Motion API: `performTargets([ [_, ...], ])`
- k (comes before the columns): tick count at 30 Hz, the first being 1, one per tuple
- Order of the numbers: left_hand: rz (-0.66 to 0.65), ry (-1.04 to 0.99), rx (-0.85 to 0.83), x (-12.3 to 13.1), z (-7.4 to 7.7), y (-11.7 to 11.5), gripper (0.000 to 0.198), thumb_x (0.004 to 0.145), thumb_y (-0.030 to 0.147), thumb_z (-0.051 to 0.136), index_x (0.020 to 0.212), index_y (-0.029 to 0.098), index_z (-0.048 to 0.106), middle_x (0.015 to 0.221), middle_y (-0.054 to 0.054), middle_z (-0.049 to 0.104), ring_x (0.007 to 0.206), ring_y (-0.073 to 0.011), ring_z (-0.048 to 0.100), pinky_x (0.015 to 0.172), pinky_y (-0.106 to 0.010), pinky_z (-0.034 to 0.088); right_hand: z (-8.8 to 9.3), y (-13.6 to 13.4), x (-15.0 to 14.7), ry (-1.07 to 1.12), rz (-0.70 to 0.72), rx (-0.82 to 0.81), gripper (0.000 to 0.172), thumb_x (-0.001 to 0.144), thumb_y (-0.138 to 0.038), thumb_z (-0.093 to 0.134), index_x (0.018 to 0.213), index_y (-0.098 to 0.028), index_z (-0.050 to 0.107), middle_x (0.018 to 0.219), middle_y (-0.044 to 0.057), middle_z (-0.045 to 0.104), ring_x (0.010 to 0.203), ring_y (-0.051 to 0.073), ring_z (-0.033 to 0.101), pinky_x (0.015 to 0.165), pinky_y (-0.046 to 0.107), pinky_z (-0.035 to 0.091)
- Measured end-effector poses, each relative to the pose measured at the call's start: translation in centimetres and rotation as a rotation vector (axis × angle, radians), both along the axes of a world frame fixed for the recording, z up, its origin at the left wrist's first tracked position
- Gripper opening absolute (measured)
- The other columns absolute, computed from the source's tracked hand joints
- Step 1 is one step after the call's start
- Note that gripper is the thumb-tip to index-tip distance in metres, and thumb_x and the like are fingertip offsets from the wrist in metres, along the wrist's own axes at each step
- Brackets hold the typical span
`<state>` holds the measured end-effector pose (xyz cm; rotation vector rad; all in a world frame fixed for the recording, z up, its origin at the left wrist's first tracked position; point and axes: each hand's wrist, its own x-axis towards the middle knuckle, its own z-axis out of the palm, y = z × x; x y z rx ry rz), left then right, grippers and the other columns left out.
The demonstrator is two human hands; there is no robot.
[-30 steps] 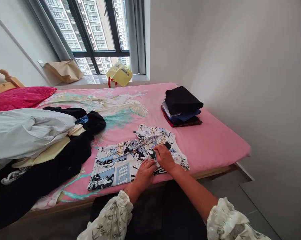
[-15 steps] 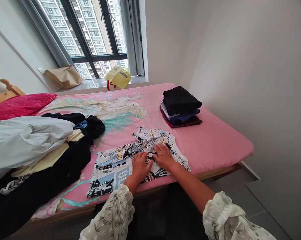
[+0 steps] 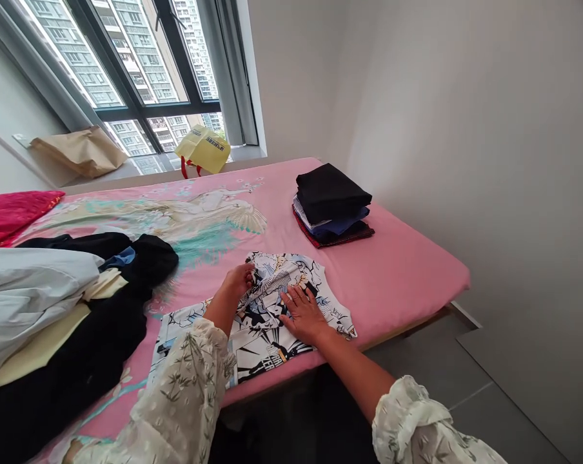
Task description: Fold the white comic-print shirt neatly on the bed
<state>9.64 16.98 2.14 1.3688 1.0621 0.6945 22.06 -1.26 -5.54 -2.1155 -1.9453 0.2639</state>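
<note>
A white shirt with a black, blue and orange comic print (image 3: 272,351) lies partly folded at the front edge of the bed, its cloth bunched in the middle. My left hand (image 3: 238,281) is at its far left edge, fingers curled on the fabric near a fold. My right hand (image 3: 304,316) rests flat on the middle of the shirt with its fingers spread. The left sleeve covers part of the shirt's left end.
A folded stack topped with black cloth (image 3: 333,193) sits farther back on the pink bedsheet (image 3: 398,270). Loose clothes (image 3: 35,283) are heaped at the left, near a red pillow (image 3: 15,212). A paper bag (image 3: 81,151) and a yellow bag (image 3: 204,149) stand by the window.
My left hand has moved away from me and to the left, from the shirt's middle to its far edge, and its fingers have curled. The right hand stays on the shirt. The view has shifted right.
</note>
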Motion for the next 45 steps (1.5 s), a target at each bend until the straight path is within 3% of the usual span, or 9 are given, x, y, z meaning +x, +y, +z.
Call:
performTargets([
  [6,-0.382,-0.008,0.318,-1.2,0.4,-7.8,0.037,0.061,0.019,0.067,0.098,0.022,0.071,0.08,0.0,0.067,0.071,-0.0145,0.059,0.071,-0.029,0.049,-0.1,-0.3,0.1,0.013,0.01,0.065,0.065,0.095,-0.054,0.03,0.15,-0.02,0.026,0.158,0.008,0.015,0.146,0.027,0.008,0.118,0.049,0.0],
  [10,-0.738,0.242,0.919,-4.0,-1.1,-11.1,0.025,0.068,0.012,0.057,0.08,0.026,0.073,0.079,-0.002,0.067,0.078,-0.0173,0.061,0.078,-0.031,0.048,0.0,-0.3,-0.1,0.032,0.039,0.05,0.064,0.093,-0.051,0.035,0.15,-0.023,0.027,0.156,0.006,0.021,0.146,0.027,0.013,0.119,0.046,0.005],
  [14,-0.499,0.368,1.054,-5.3,-3.1,-11.1,0.018,0.082,0.027,0.055,0.091,0.018,0.069,0.091,-0.011,0.065,0.092,-0.0253,0.06,0.085,-0.042,0.047,-0.1,-0.2,-0.2,0.057,0.051,0.012,0.062,0.095,-0.053,0.027,0.151,-0.026,0.025,0.156,0.003,0.022,0.144,0.026,0.022,0.119,0.044,0.014],
  [17,-0.366,0.506,1.09,-5.1,-4.7,-10.8,0.055,0.077,0.04,0.066,0.124,0.015,0.055,0.128,-0.018,0.055,0.122,-0.0332,0.048,0.103,-0.052,0.038,-0.5,-0.2,-0.2,0.062,0.065,-0.024,0.062,0.095,-0.053,0.028,0.15,-0.026,0.028,0.155,0.003,0.025,0.143,0.027,0.025,0.119,0.044,0.016],
  [19,-0.344,0.621,1.091,-4.9,-6.0,-10.8,0.072,0.075,0.045,0.067,0.137,0.017,0.043,0.143,-0.017,0.045,0.133,-0.0336,0.039,0.111,-0.055,0.028,-0.7,-0.1,-0.2,0.06,0.076,-0.05,0.06,0.094,-0.052,0.03,0.148,-0.026,0.033,0.153,0.002,0.03,0.142,0.026,0.025,0.119,0.042,0.016],
  [25,-0.335,0.725,1.103,-5.2,-8.6,-10.7,0.068,0.082,0.053,0.056,0.141,0.023,0.04,0.15,-0.014,0.038,0.14,-0.0307,0.031,0.116,-0.052,0.02,-0.5,-0.4,-0.8,0.039,0.039,-0.06,0.055,0.091,-0.046,0.039,0.141,-0.024,0.046,0.146,0.002,0.043,0.141,0.026,0.027,0.119,0.041,0.016],
  [35,-0.22,0.655,1.095,-4.7,-7.6,-11.9,0.069,0.072,0.042,0.068,0.134,0.02,0.047,0.147,-0.017,0.04,0.139,-0.0337,0.032,0.116,-0.055,0.019,1.2,-5.0,-3.5,0.059,-0.157,0.093,0.042,0.093,-0.03,0.035,0.127,-0.017,0.055,0.136,0.012,0.053,0.128,0.028,0.045,0.111,0.047,0.026],
  [41,-0.122,0.591,1.106,-3.3,-6.4,-13.2,0.029,0.082,0.02,0.052,0.108,0.023,0.063,0.133,-0.011,0.055,0.132,-0.0289,0.042,0.114,-0.055,0.02,3.0,-5.3,-3.9,0.103,-0.191,0.202,0.051,0.094,-0.035,0.039,0.142,-0.018,0.038,0.142,0.011,0.046,0.134,0.029,0.037,0.112,0.052,0.02],
  [45,-0.249,0.562,1.138,-4.7,-5.2,-12.6,0.027,0.078,0.011,0.048,0.089,0.026,0.068,0.121,-0.004,0.062,0.127,-0.0241,0.047,0.112,-0.047,0.027,3.3,-7.5,-2.1,0.14,-0.184,0.217,0.032,0.089,-0.031,0.046,0.116,-0.019,0.06,0.116,0.008,0.064,0.109,0.022,0.056,0.096,0.034,0.041],
])
